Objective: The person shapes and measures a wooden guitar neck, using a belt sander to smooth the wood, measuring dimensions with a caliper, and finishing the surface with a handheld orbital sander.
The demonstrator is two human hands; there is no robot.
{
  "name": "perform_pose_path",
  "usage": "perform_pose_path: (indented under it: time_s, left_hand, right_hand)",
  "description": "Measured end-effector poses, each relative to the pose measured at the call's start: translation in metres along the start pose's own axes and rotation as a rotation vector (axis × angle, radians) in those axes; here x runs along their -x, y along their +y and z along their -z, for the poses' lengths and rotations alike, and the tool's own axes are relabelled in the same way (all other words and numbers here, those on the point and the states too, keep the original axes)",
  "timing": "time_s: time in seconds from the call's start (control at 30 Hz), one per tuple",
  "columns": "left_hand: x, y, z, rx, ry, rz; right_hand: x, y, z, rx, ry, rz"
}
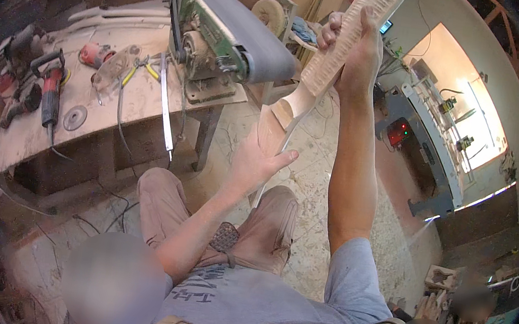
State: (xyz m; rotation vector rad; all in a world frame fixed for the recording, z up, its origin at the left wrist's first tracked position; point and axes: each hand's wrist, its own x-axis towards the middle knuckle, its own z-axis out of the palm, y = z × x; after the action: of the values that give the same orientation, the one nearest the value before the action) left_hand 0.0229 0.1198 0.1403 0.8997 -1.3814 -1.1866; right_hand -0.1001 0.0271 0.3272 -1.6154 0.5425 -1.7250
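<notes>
A long carved wooden piece (333, 58) slants up and to the right in front of me, running out of view at the top. Close ridges cross its upper length, and a smooth narrower neck leads to a blockier lower end. My left hand (258, 160) is closed round that lower end, thumb stretched along the side. Farther up, my right hand (362, 57) grips the ridged part, with its fingers wrapped round to the left side. A green belt sander (207, 36) with a grey belt (246, 31) stands just left of the wood; a gap shows between belt and neck.
The sander stands on a dusty workbench (144, 99). On it lie a red angle grinder (52, 88), yellow-handled pliers (130, 73), a metal strip (166, 102) and a disc (74, 117). Cables trail over the floor. A grey machine (426, 153) stands right, near the bright opening.
</notes>
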Motion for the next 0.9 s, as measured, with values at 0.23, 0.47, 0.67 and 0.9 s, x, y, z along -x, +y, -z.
perform_pose_path:
  time_s: [0.23, 0.47, 0.67, 0.9]
  left_hand:
    - [-0.01, -0.026, 0.012, -0.121, 0.176, -0.043]
    - [-0.027, -0.041, 0.024, -0.133, 0.008, -0.037]
    - [-0.049, -0.067, 0.044, 0.046, -0.269, 0.018]
    - [-0.064, -0.061, 0.065, 0.355, -0.525, 0.161]
  right_hand:
    - [-0.028, 0.044, -0.025, 0.062, 0.057, -0.1]
    - [-0.038, 0.068, -0.025, 0.218, 0.013, -0.102]
    - [-0.041, 0.081, -0.036, 0.391, 0.048, -0.149]
    - [-0.048, 0.075, -0.069, 0.86, 0.206, -0.192]
